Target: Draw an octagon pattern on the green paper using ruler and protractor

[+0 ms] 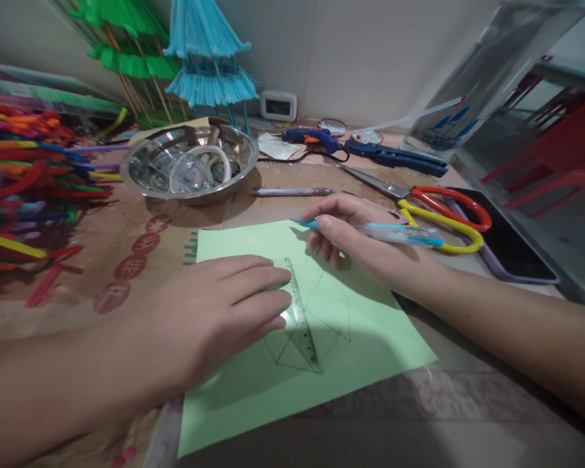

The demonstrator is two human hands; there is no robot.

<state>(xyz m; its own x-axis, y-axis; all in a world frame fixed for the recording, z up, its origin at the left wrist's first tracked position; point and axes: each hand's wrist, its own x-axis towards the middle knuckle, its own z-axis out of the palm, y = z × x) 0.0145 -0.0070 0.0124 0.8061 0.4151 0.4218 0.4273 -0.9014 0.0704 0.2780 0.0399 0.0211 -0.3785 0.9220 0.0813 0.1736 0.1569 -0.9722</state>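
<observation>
Bent fingers of my left hand (224,305) press a clear ruler (302,325) down on a sheet of light green paper (253,406). Part of the ruler is hidden under that hand. Thin dark straight lines on the paper form an angular figure around the ruler's edge. My right hand (346,227) is closed around a clear and light-blue pen (387,234), held between thumb and fingers. Its tip points left, above the far edge of the paper, away from the drawn lines.
Behind the paper are a metal bowl (149,188), another pen (292,192), a glue gun (312,138) and a blue stapler-like tool (394,156). Scissors (448,221) lie by a phone (511,240) at right. Colourful pipe cleaners (24,169) pile at left.
</observation>
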